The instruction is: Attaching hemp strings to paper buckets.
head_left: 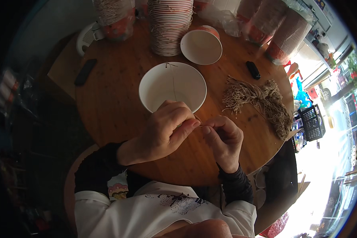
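Observation:
A white paper bucket (156,89) stands on the round wooden table in front of me, its open mouth facing up. A thin brown string (173,81) is fixed at its far rim and runs across the mouth toward my hands. Over the near rim, my left hand (166,129) is closed, pinching the string between thumb and fingers. Just to its right, my right hand (227,141) pinches a short length of the same string with thumb and forefinger. The fingertips nearly meet, and the near rim is partly hidden behind my left hand.
A tied bundle of brown strings (258,97) lies on the table (111,103) at right. Beyond the bucket are a tall stack of paper buckets (170,29) and a tilted bucket (202,47). Bagged stacks (287,37) stand far right. Two black objects lie near the edges.

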The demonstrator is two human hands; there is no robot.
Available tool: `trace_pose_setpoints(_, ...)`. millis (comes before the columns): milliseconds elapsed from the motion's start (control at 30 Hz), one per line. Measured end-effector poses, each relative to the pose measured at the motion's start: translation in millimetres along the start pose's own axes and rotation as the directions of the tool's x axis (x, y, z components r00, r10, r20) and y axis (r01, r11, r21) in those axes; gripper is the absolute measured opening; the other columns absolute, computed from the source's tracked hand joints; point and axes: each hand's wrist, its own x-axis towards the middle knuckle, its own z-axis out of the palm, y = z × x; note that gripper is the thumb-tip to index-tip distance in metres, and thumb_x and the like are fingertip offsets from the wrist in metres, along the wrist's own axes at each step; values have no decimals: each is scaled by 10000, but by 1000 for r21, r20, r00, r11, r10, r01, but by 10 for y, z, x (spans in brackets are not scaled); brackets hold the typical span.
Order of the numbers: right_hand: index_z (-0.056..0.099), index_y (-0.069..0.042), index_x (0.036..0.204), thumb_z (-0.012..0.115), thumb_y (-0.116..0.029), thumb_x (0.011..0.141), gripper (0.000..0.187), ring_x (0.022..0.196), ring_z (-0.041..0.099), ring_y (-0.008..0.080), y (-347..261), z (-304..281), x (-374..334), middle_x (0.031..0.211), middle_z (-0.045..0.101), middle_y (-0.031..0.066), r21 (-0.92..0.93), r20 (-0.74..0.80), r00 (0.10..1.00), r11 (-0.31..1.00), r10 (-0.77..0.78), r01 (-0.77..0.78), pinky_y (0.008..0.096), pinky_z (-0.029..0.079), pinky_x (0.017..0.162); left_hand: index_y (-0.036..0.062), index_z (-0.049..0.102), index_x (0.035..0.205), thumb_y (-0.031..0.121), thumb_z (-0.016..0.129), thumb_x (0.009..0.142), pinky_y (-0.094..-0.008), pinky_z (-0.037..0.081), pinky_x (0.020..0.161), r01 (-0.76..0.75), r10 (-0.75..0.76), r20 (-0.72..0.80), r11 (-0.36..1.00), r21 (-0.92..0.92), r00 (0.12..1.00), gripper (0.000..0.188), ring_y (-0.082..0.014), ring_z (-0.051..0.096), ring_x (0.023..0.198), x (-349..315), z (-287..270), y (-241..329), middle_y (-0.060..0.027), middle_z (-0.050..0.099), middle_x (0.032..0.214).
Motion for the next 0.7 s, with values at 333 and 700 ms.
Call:
trace_pose_setpoints(333,644,-16,940,694,36,838,125,650,528,10,129,-1,42,794,619,-5,-224,-27,991,967,-130,121,175,386,543,26,562,906,-47,642,844,-318,478,703,55,-54,23,994,-95,998,125,-235,580,798,-52,-6,-32,-81,585,879)
trace_pose_setpoints(700,616,13,909,629,67,861,74,685,574,65,-91,-603,328,786,615,35,-582,-351,813,788,-465,200,212,468,627,76,609,1130,52,735,775,-408,466,874,-62,58,32,984,168,998,377,-238,624,868,-33,-264,-233,-49,639,897)
